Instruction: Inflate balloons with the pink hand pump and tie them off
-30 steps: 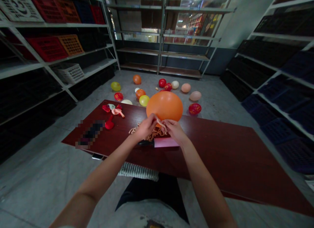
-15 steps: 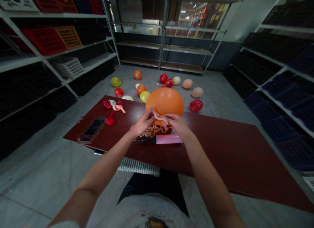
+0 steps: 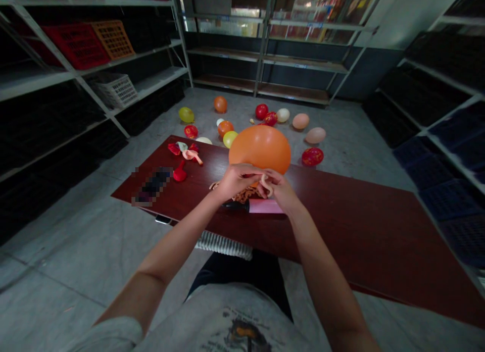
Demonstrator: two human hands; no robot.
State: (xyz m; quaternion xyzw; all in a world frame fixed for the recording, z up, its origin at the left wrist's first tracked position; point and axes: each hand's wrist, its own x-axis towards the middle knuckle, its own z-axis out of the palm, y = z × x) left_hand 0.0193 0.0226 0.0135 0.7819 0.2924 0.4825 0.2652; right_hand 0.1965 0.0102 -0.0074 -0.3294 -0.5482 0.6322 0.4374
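A large orange balloon [image 3: 260, 146] stands right beyond my hands, above the table; its neck is hidden behind my fingers. Closed in a pinch, my left hand [image 3: 238, 180] meets the fingertips of the other hand at a short beige cord [image 3: 267, 184]. My right hand [image 3: 281, 189] is closed as well, with the cord curling over its fingers. Below them lies a tangled pile of beige cord [image 3: 244, 195], partly covered by my hands. A pink balloon pump [image 3: 266, 206] with a black end rests on the table just under my right wrist.
On the left of the dark red table [image 3: 352, 220] lie a red uninflated balloon [image 3: 180, 172], more limp balloons [image 3: 192, 156] and a pixelated dark object [image 3: 153, 185]. Several inflated balloons [image 3: 300, 121] are spread over the floor beyond. Shelves with crates [image 3: 80, 45] stand around.
The view has tilted down and turned slightly left. My left hand has moved in against the right fingers, and the cord, earlier stretched between both hands, now curls over my right fingers.
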